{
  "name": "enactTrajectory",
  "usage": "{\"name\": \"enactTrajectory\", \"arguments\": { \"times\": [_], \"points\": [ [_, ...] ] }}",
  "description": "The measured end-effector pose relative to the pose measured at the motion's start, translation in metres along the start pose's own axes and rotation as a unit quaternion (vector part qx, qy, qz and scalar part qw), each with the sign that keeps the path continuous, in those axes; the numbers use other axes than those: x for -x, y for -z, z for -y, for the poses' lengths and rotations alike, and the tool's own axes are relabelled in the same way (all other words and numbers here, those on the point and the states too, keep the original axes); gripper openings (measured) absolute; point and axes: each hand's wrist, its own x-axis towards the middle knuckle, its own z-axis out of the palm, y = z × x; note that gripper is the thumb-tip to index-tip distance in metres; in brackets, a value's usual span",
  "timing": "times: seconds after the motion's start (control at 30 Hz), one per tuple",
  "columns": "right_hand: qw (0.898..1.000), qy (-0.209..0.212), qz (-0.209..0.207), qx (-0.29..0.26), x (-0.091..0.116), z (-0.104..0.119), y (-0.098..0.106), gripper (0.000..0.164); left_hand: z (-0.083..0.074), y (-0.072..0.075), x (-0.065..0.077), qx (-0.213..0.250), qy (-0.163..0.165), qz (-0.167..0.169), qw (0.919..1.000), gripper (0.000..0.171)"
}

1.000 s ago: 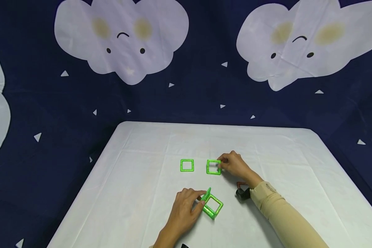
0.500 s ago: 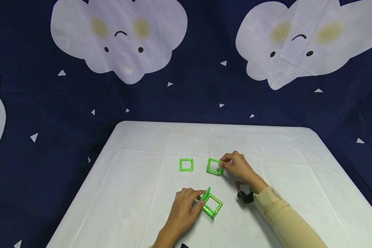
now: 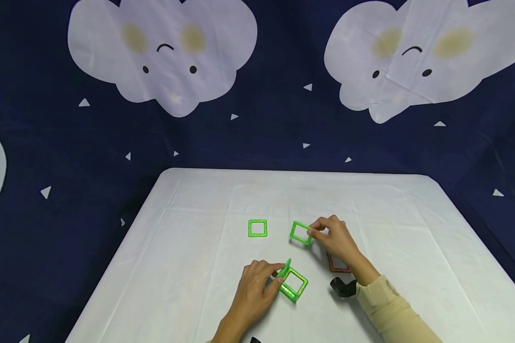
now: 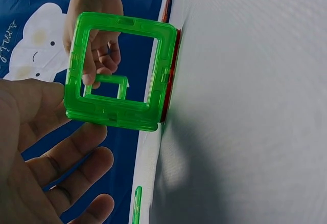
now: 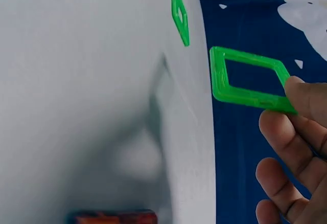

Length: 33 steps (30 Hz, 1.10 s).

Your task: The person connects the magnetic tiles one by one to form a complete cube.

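Right hand [image 3: 335,237], two o'clock from left hand [image 3: 257,287]: fingers [image 5: 277,127] pinch tilted green square [image 3: 300,240] above table [image 3: 176,286]. Left fingers [image 4: 84,139] pinch joined green squares [image 3: 289,292], six o'clock from held square.

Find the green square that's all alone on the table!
It's the flat green square, away from both hands. The right hand pinches a second square above the table; the left hand holds the joined squares.

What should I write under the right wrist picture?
Right hand pinches a green square; another green square lies on the white table.
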Motion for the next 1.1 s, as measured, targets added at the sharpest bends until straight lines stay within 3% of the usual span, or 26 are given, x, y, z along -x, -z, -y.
{"name": "enactTrajectory", "arguments": {
  "times": [0.27,0.47,1.1],
  "points": [
    [0.999,-0.003,-0.052,-0.011,0.024,0.007,-0.005,0.004,-0.001,0.000,0.000,-0.001,0.002,0.000,1.0000,0.026],
    [0.995,0.025,-0.098,-0.004,0.036,0.009,-0.011,0.006,-0.001,0.000,-0.001,-0.001,0.001,-0.001,1.0000,0.026],
    [0.986,0.078,-0.147,0.015,0.063,0.011,-0.026,0.013,-0.001,0.000,0.000,0.004,0.013,0.009,0.9999,0.025]
  ]
}}
